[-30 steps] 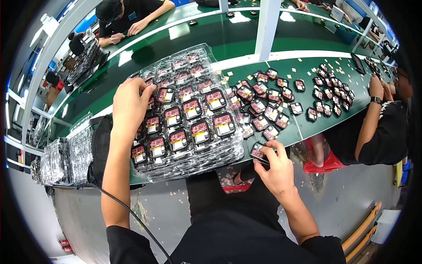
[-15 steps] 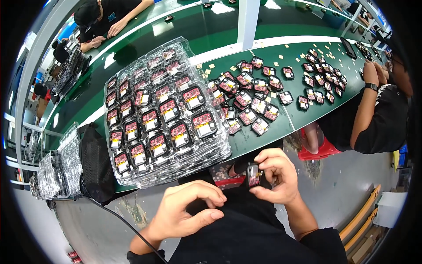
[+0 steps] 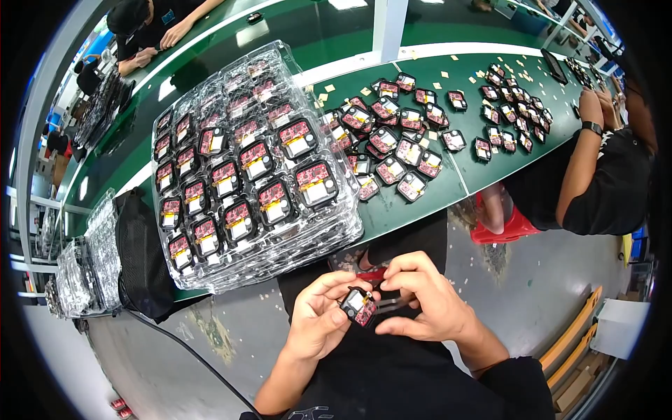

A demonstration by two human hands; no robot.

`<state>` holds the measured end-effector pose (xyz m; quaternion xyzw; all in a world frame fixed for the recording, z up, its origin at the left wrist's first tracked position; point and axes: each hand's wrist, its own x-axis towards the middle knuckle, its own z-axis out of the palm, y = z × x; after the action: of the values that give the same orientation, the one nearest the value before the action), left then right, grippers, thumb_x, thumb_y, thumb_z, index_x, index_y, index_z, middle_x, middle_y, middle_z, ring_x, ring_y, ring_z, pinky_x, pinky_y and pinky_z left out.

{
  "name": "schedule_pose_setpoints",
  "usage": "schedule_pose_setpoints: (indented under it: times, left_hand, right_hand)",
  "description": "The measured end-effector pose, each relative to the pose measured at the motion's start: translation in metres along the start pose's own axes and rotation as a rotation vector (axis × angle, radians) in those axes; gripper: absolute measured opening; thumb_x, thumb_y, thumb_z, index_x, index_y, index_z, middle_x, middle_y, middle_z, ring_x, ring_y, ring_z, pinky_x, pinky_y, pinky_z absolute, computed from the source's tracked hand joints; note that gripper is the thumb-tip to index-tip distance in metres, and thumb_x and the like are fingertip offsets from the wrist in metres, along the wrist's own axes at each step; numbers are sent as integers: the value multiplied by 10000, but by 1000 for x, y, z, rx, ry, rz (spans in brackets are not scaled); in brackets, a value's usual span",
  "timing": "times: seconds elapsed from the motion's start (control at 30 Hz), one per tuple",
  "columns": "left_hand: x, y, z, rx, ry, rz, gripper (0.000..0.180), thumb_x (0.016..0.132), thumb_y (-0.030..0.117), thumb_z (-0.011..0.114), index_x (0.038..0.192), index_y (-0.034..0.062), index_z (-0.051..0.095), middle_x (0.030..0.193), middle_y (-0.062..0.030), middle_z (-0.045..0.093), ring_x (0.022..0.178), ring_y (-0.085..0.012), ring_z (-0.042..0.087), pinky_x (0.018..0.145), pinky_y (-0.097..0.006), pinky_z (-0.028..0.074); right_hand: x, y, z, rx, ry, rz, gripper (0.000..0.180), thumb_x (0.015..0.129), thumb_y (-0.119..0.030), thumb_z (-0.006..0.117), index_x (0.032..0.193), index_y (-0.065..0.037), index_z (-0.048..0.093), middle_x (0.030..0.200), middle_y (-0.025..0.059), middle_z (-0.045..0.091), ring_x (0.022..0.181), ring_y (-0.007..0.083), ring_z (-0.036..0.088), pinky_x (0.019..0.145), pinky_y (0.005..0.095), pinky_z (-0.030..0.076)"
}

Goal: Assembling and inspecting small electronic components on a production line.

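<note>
The left hand (image 3: 318, 315) grips one rounded-square, black-framed, red-and-white electronic module (image 3: 359, 306) before the black shirt (image 3: 399, 378); the right hand (image 3: 432, 302) pinches one slim silvery tool (image 3: 389, 303) beside it. Five similar modules (image 3: 239, 219) fill the nearest row atop stacked clear plastic trays (image 3: 315, 236); shirt print is unreadable.

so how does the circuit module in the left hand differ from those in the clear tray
The left hand holds one circuit module in the air; the tray modules sit in pockets. The held one's red end points toward the wearer; the tray modules' red ends point away. Both have rounded black frames.
</note>
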<state>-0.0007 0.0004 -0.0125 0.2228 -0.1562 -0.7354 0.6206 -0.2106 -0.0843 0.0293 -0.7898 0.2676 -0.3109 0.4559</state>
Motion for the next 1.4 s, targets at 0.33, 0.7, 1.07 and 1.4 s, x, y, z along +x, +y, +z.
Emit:
schedule_pose_setpoints:
  times: [0.33, 0.7, 1.07, 1.4]
  left_hand:
    - [1, -4, 2, 100, 152, 155, 519, 946, 158, 783, 1367, 6, 520, 1395, -199, 595, 1327, -400, 595, 1070, -546, 559]
    - [-2, -8, 3, 92, 163, 130, 481, 939, 123, 789, 1338, 0, 551, 1388, -194, 594, 1309, -383, 608, 1069, -530, 559]
    - [-2, -11, 2, 168, 182, 184, 508, 918, 110, 811, 1332, -20, 547, 1389, -202, 590, 1304, -386, 612, 1058, -487, 571]
    - [-4, -8, 3, 106, 199, 162, 525, 889, 1, 812, 1347, -71, 565, 1391, -213, 609, 1302, -322, 604, 1124, -437, 487]
  right_hand:
    - [-6, 14, 23, -534, 297, -240, 328, 746, -19, 856, 1050, -23, 734, 940, 85, 663, 668, 199, 658, 552, 314, 533]
    - [-5, 17, 28, -521, 317, -247, 262, 747, 14, 841, 990, -18, 748, 913, 83, 673, 663, 194, 661, 552, 305, 532]
    - [-4, 15, 30, -233, 286, -20, 210, 797, 13, 828, 989, -8, 742, 926, 119, 685, 696, 233, 695, 581, 319, 556]
    - [-3, 17, 29, -267, 331, -43, 183, 779, 21, 832, 940, -27, 760, 867, 90, 695, 642, 202, 666, 558, 304, 520]
